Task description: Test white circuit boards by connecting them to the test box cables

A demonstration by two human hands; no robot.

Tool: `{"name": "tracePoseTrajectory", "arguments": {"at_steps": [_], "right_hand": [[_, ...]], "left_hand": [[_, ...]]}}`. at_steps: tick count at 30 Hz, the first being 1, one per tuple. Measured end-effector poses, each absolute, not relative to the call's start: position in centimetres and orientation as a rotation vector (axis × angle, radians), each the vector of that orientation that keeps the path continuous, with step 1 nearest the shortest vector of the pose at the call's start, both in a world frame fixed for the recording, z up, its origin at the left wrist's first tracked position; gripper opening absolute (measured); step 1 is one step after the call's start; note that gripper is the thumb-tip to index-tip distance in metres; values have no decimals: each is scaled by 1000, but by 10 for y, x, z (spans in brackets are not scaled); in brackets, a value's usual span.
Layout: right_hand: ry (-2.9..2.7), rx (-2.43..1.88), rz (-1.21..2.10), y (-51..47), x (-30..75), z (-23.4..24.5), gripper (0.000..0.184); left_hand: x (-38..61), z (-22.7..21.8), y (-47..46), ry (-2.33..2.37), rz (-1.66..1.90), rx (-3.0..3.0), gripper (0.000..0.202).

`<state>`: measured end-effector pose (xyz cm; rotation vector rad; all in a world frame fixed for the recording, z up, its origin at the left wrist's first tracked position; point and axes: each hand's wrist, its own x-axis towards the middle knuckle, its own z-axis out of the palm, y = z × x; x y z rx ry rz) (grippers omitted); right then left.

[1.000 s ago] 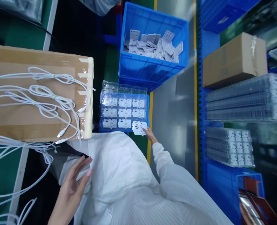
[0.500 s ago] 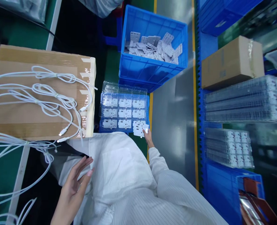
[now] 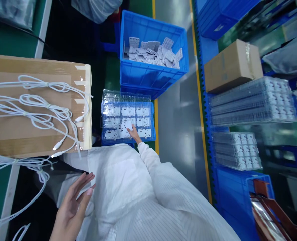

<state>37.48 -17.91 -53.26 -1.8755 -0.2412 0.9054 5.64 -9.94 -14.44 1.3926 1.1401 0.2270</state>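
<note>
My right hand grips a white plastic plate with small dark cut-outs; its outline is smeared, and whether it is one plate or more I cannot tell. It is held over the front of a clear blister tray, whose pockets hold several similar white plates. Under the tray is a blue crate. My left hand hangs in front of the white smock, fingers apart, with nothing in it.
A cardboard box at the left carries white coiled cables. Behind the tray stands a blue bin of loose white parts. At the right, a rack holds stacked filled trays, another cardboard box and blue crates.
My right hand has moved left with the white plate, from the tray's front right corner to its front middle. My left hand stays open. The whole view has shifted slightly.
</note>
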Motion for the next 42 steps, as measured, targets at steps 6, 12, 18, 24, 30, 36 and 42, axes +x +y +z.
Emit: {"name": "tracePoseTrajectory", "arguments": {"at_steps": [6,12,18,24,30,36,42], "right_hand": [[-256,-1927,933,-178,376,-544,89],[-288,-1952,909,-178,383,-544,89],[-315,-1939,835,-196,373,-534,80],[-324,-1916,885,-232,349,-528,63],[-307,-1916,978,-265,329,-529,54],[-273,-1916,1058,-275,332,-536,54],[-274,-1865,1194,-271,354,-540,35]], "left_hand": [[56,-146,-100,1155,217,1381,51],[58,-147,-100,1109,237,1398,50],[58,-147,-100,1116,237,1399,50],[58,-152,-104,1150,191,1389,53],[61,-150,-105,1163,147,1366,55],[61,-150,-107,1170,151,1358,55],[57,-148,-106,1172,114,1360,55]]}}
